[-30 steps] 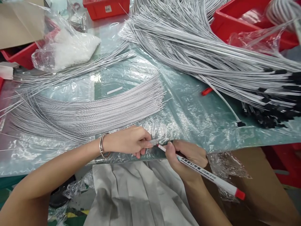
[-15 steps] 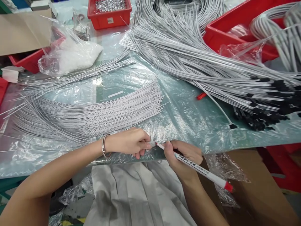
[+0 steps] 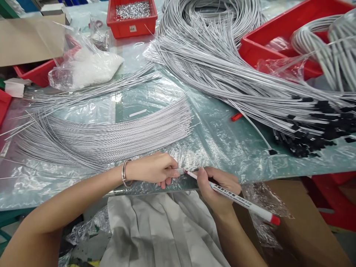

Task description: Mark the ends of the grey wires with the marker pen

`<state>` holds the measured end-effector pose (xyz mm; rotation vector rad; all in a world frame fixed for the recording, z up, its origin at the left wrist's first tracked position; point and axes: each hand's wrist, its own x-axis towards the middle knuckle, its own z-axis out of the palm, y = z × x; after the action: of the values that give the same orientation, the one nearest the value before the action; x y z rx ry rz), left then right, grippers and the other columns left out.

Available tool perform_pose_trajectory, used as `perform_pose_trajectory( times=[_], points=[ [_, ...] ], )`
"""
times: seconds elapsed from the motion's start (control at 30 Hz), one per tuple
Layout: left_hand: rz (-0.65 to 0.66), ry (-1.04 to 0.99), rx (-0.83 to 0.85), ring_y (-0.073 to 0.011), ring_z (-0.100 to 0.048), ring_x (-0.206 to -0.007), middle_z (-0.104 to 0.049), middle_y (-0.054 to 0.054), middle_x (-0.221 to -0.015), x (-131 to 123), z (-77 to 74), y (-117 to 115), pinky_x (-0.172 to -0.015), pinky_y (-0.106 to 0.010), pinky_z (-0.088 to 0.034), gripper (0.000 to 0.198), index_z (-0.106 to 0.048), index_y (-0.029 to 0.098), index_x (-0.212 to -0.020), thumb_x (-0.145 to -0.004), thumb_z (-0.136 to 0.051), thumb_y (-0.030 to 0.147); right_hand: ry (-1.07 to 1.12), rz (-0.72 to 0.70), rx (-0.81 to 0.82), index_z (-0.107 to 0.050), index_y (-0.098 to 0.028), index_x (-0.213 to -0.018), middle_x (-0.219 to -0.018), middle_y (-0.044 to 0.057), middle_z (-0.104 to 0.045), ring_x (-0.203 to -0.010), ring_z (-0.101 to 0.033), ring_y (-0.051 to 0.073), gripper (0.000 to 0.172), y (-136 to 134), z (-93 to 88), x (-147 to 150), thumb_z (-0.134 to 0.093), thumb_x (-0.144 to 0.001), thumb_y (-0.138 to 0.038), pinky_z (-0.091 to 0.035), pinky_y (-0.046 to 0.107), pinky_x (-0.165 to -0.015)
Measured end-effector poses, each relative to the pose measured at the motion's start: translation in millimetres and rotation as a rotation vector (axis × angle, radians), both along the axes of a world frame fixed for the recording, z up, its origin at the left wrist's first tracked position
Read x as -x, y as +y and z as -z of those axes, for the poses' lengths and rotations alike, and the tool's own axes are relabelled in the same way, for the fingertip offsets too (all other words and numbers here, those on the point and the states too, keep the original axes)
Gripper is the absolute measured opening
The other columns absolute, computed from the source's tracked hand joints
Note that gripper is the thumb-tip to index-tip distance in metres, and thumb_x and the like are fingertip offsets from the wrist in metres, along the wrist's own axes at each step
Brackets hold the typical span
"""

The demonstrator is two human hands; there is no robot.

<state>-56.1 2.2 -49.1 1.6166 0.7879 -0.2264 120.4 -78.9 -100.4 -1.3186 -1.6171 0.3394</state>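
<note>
My left hand [image 3: 157, 168], with a bangle on its wrist, pinches a small bunch of thin pale wires [image 3: 181, 171] near the table's front edge. Only the short ends stick out past the fingertips. My right hand [image 3: 218, 187] is closed around a white marker pen [image 3: 240, 202] with a red end and dark printing. The pen's tip meets the wire ends, or is very close to them. Left of and beyond my hands lies a wide fan of grey wires [image 3: 133, 137], its cut ends pointing right.
Grey cables with black connectors [image 3: 308, 129] spread across the right side. A red pen cap [image 3: 236, 116] and a white strip [image 3: 137, 113] lie on the plastic-covered table [image 3: 217, 137]. Behind stand a red bin [image 3: 132, 29] of metal pieces, a bag of white parts [image 3: 91, 68] and a larger red tray [image 3: 250, 46].
The marker has shifted slightly to the right with my right hand, its tip still at the wire ends. My left hand keeps its pinch. The whole view has shifted a little.
</note>
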Motion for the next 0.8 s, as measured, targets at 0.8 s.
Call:
perform_pose_trajectory(
  times=[0.8],
  points=[
    [0.030, 0.010, -0.068, -0.0090, -0.060, -0.052, -0.062, 0.000, -0.064, -0.1, -5.3, -3.6, -0.049, -0.017, -0.043, 0.030, -0.050, 0.015, -0.067, -0.092, -0.043, 0.029, 0.347, -0.019, 0.005, -0.062, -0.019, -0.082, -0.053, -0.001, -0.056, -0.041, -0.047, 0.010, 0.013, -5.1, 7.4, -4.8, -0.051, -0.086, -0.022, -0.035, 0.022, -0.039]
  ],
)
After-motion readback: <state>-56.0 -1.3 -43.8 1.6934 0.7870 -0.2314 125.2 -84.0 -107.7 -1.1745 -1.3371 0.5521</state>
